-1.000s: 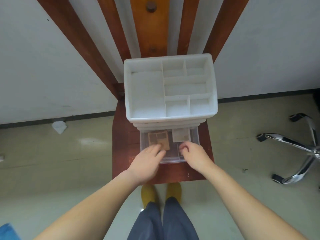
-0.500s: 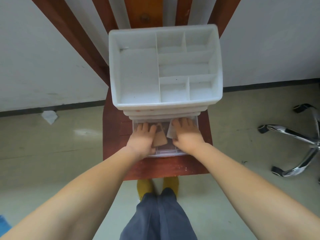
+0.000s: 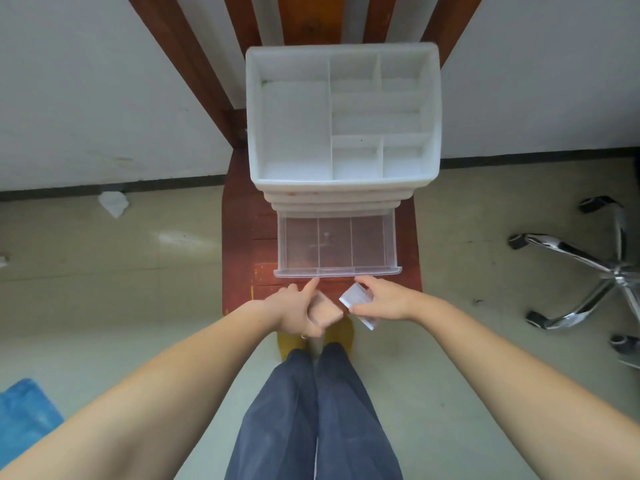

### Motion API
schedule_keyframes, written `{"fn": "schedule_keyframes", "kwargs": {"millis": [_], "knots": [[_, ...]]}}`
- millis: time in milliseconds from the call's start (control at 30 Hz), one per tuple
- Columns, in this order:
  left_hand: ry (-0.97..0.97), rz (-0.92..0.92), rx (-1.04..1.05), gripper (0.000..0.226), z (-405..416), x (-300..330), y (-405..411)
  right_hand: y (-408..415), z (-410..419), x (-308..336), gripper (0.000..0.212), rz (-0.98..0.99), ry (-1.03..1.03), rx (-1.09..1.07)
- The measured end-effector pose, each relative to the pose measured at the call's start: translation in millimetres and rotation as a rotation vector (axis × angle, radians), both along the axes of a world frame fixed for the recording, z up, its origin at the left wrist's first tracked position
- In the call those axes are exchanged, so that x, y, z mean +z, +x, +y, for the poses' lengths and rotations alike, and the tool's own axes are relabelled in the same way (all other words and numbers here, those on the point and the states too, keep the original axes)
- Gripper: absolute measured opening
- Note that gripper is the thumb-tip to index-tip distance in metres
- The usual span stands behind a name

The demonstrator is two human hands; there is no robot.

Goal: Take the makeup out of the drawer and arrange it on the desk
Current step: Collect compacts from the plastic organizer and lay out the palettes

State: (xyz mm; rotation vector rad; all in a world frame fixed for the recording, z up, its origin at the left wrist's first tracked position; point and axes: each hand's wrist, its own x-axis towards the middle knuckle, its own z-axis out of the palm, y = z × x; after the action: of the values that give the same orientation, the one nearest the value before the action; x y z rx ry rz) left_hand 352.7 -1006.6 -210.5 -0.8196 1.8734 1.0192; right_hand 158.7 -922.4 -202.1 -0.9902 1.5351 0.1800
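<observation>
The left hand [image 3: 294,313] has its grip around a tan compact [image 3: 323,313], and the right hand [image 3: 382,301] pinches a pale packet [image 3: 356,296]; the two nearly touch between the grips. Just beyond both lies the open drawer [image 3: 337,271], apparently empty. Neither piece is set down yet; the organiser tray [image 3: 256,116] sits further ahead.

A tan makeup compact [image 3: 323,314] and a white compact [image 3: 356,296] are held tilted just before the open clear drawer [image 3: 337,271].

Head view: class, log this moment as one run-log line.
left hand: holds tan compact | right hand: holds white compact | clear drawer: open, nothing visible inside | white organizer: on wooden chair
</observation>
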Motion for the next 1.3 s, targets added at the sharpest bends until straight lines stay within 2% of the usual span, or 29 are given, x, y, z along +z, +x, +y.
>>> {"fn": "schedule_keyframes", "kwargs": {"millis": [133, 233, 367, 433, 533, 700, 867, 967, 1100, 1300], "knots": [[-0.070, -0.033, -0.110, 0.108, -16.0, -6.7, -6.7, 1.0, -14.3, -2.2, 0.079, 0.007, 0.042, 0.094], [-0.122, -0.045, -0.099, 0.117, -30.1, -9.1, -10.6, -4.5, -30.3, -1.6, 0.094, 0.031, 0.046, 0.085], [-0.222, 0.016, -0.060, 0.122, -60.7, -12.2, -23.1, -19.3, -66.7, -1.9, 0.099, 0.103, -0.068, 0.059], [-0.264, 0.029, -0.047, 0.120, -76.5, -13.3, -29.3, -27.1, -84.1, -2.4, 0.095, 0.132, -0.094, 0.059], [-0.307, 0.032, -0.067, 0.115, -93.5, -11.6, -33.5, -32.9, -99.8, -3.1, 0.075, 0.165, -0.110, 0.100], [-0.284, 0.088, 0.001, 0.109, -81.8, 13.0, -15.1, -19.8, -87.4, 17.5, 0.080, 0.194, -0.131, 0.050], [-0.385, 0.237, 0.287, 0.084, -51.2, 78.5, 26.9, 6.9, -75.5, 82.2, 0.061, 0.272, -0.318, 0.058], [-0.451, 0.305, 0.461, 0.076, -35.8, 119.6, 51.6, 33.8, -74.1, 122.8, 0.059, 0.295, -0.460, 0.149], [-0.571, 0.310, 0.621, 0.077, -14.1, 157.0, 89.5, 72.8, -78.0, 161.0, 0.058, 0.283, -0.650, 0.364], [-0.735, 0.204, 1.043, 0.082, 65.3, 190.7, 145.6, 129.9, -81.5, 200.7, 0.059, 0.164, -0.833, 0.798]]}}
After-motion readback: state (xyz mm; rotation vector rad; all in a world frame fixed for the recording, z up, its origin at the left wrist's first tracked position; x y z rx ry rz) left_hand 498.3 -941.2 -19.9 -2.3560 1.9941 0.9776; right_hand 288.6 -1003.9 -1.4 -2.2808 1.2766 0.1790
